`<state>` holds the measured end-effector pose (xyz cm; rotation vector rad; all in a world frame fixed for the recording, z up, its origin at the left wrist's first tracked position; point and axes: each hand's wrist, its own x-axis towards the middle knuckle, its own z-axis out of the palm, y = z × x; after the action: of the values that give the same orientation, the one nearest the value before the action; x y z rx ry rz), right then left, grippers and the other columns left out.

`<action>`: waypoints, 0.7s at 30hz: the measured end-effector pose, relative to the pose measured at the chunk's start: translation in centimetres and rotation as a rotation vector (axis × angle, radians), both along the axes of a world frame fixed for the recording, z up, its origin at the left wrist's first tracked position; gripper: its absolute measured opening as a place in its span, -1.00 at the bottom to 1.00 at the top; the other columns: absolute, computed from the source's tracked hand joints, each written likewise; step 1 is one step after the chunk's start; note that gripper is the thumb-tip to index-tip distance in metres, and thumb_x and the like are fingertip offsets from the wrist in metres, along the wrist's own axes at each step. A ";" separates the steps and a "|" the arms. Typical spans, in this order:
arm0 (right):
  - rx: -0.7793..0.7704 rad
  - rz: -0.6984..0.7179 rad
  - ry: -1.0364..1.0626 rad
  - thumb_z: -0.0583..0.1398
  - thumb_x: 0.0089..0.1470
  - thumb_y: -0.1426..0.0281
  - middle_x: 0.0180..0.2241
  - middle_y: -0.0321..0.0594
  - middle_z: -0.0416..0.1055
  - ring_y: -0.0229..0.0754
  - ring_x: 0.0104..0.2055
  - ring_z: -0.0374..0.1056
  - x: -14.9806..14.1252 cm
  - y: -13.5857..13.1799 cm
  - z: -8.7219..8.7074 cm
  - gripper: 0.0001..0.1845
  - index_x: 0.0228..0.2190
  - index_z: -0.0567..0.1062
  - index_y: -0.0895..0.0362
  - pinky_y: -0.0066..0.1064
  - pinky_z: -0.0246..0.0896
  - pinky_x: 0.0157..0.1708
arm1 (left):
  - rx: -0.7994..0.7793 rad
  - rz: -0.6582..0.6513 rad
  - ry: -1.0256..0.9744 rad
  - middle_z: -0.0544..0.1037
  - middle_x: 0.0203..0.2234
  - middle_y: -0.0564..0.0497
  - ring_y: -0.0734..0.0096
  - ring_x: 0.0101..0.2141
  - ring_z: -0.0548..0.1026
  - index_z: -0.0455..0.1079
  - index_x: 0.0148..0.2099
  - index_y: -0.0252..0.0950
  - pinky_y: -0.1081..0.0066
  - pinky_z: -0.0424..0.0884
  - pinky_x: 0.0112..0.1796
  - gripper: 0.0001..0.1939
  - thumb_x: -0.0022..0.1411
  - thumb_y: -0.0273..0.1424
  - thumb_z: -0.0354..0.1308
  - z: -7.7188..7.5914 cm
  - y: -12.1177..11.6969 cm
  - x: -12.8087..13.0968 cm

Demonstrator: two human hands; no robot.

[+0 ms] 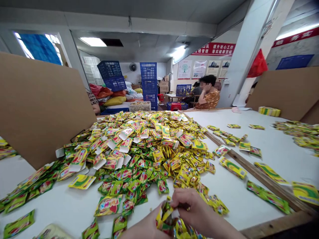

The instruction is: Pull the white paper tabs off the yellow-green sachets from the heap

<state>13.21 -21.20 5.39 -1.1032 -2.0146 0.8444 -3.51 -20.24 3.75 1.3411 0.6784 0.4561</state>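
the left hand (146,225) and right hand (191,205) are pinching a strip of yellow-green foil sachets (165,215) between them — fingers closed, hands held narrow — at the near edge of the white table (62,212). a heaped sachet pile (132,156) is spreading just beyond them, left of a wooden rail (251,169).

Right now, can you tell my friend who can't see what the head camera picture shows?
The left hand and right hand pinch a strip of yellow and green foil sachets over a white table. A big heap of sachets lies ahead, and a person sits beyond it.
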 end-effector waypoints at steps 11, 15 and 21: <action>-0.614 0.017 0.371 0.17 -0.19 0.44 -0.61 -0.41 0.28 -0.37 -0.71 0.15 0.0 -0.6 -1.2 -0.88 -0.48 0.32 0.11 -0.56 0.03 -0.73 | -0.024 -0.054 0.037 0.41 -0.10 -0.06 0.29 -0.18 0.44 0.28 -0.02 -0.30 0.18 0.42 -0.20 -0.69 0.20 -0.31 0.05 -1.5 -0.3 -1.2; -0.422 -0.127 0.459 0.22 -0.22 0.43 -0.62 -0.36 0.29 -0.36 -0.63 0.18 -0.8 -0.6 -2.0 -0.92 -0.62 0.39 0.15 -0.52 0.09 -0.62 | -0.035 -0.072 0.048 0.46 -0.19 -0.02 0.31 -0.24 0.46 0.33 -0.10 -0.34 0.23 0.43 -0.25 -0.73 0.19 -0.30 0.06 -2.3 -0.5 -0.6; -0.408 -0.030 0.256 0.19 -0.20 0.47 -0.48 -0.30 0.34 -0.30 -0.50 0.21 0.3 -1.2 -0.8 -0.84 -0.44 0.49 0.14 -0.50 0.11 -0.50 | -0.040 -0.053 0.022 0.48 -0.26 0.00 0.32 -0.26 0.47 0.34 -0.11 -0.35 0.20 0.42 -0.22 -0.73 0.16 -0.32 0.11 -2.3 -0.9 -0.2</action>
<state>13.47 -22.40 4.62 -1.1691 -1.6513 1.3490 -3.72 -21.13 1.41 1.3244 0.6649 0.3838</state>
